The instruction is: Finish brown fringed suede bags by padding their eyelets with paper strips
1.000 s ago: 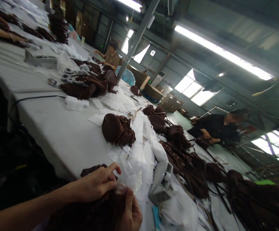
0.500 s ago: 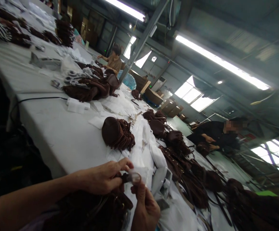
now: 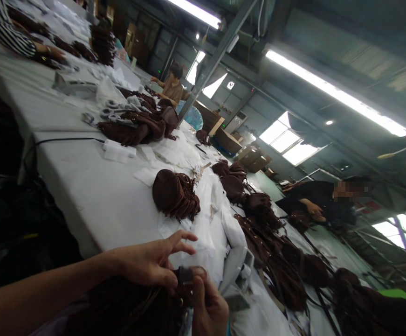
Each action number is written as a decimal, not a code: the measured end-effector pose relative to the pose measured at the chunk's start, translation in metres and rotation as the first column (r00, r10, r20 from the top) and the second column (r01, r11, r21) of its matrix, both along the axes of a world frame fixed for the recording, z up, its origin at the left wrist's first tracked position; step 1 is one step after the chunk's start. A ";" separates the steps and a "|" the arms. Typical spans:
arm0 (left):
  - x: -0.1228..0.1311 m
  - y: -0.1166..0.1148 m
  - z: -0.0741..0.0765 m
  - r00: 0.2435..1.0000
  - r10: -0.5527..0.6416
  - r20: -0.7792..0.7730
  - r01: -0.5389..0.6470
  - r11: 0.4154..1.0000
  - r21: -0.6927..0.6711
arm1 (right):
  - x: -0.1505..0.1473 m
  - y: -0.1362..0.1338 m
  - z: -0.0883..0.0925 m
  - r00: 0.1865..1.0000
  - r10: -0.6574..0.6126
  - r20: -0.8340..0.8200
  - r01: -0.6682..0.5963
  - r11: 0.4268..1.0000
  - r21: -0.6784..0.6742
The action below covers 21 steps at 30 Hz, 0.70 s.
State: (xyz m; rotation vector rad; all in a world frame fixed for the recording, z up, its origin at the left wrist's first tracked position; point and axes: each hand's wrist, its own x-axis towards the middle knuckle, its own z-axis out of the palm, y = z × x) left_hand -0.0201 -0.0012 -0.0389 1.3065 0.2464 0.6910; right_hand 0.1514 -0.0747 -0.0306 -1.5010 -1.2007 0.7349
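Note:
My left hand (image 3: 150, 261) reaches in from the lower left, thumb and a finger pinching a small dark strap end with a metal ring (image 3: 191, 274), its other fingers stretched out. My right hand (image 3: 208, 310) comes up from the bottom edge and pinches the same ring piece from below. Under both hands lies a dark brown bag (image 3: 129, 305), mostly in shadow. Just right of my hands a white and grey tool (image 3: 236, 273) lies on white wrapping sheets (image 3: 203, 238).
A long white table (image 3: 94, 191) runs away from me. On it lie a stack of brown bags (image 3: 175, 193), further brown bag heaps (image 3: 133, 126) and a black cable (image 3: 63, 140). Several people work along the table: a striped sleeve (image 3: 3, 28) far left, a person in black (image 3: 318, 205) right.
My hands have risen slightly and then settled lower again. My left hand's fingers have spread out while its thumb stays on the ring piece. The view has shifted a little to the right.

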 end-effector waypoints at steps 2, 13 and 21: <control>-0.002 0.000 0.000 1.000 0.011 -0.025 -0.010 0.999 0.052 | -0.003 0.000 -0.008 1.000 0.029 0.000 -0.028 0.998 -0.050; -0.002 0.002 0.005 0.898 0.377 -0.228 -0.287 0.893 0.347 | -0.022 0.006 -0.022 0.955 -0.155 -0.254 0.127 0.984 -0.124; -0.009 -0.006 0.010 0.874 0.400 -0.277 -0.289 0.884 0.367 | -0.015 0.012 -0.016 0.935 -0.102 -0.340 0.059 0.989 -0.132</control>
